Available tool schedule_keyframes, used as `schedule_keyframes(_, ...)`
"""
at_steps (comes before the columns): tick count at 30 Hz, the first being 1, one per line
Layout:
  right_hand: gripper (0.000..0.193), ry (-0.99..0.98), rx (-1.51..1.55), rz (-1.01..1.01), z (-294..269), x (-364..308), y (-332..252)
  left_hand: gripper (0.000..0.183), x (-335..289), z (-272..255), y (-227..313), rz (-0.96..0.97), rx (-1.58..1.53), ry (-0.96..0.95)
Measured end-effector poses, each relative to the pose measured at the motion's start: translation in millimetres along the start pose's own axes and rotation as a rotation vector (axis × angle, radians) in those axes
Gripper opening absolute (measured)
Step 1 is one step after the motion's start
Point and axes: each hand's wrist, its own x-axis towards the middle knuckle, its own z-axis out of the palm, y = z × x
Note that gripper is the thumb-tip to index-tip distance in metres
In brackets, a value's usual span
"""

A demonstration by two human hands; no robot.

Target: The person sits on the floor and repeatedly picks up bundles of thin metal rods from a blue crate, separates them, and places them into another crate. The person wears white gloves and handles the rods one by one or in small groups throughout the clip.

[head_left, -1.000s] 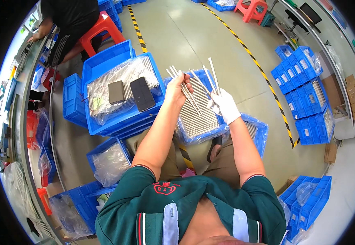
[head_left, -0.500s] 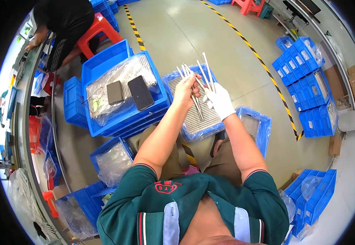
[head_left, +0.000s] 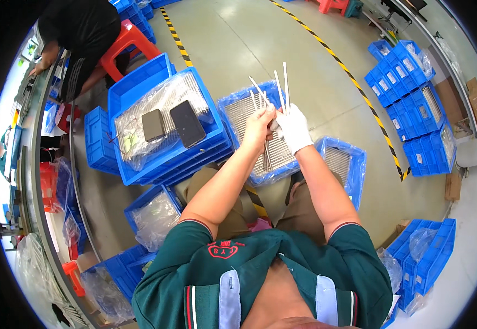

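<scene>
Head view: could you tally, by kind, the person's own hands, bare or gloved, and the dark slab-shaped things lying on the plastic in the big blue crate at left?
Bare left hand: 1
White-gloved right hand: 1
Black phone: 1
Grey-brown slab: 1
Total: 4

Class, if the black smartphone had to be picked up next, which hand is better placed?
Probably the left hand: it is nearer the black smartphone; the gloved right hand is farther across. Both hold thin rods, though.

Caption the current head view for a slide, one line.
Left hand and white-gloved right hand hold slender silvery rods over a blue crate of similar rods.
</scene>
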Motion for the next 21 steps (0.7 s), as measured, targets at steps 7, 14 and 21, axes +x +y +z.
schedule_keyframes(7, 0.017, -0.008, -0.186, -0.054, -15, 22, 10, 0.020, -5, 1, 13, 0.006, -0.014, -0.026)
schedule_keyframes(14, 0.021, -0.127, 0.221, 0.182, -20, 29, -15, 0.020, -4, -6, 0, -0.187, 0.049, -0.254)
schedule_keyframes(21, 0.025, 0.393, 0.119, -0.078, -52, 92, 34, 0.017, -25, 9, -18, -0.461, 0.122, -0.374)
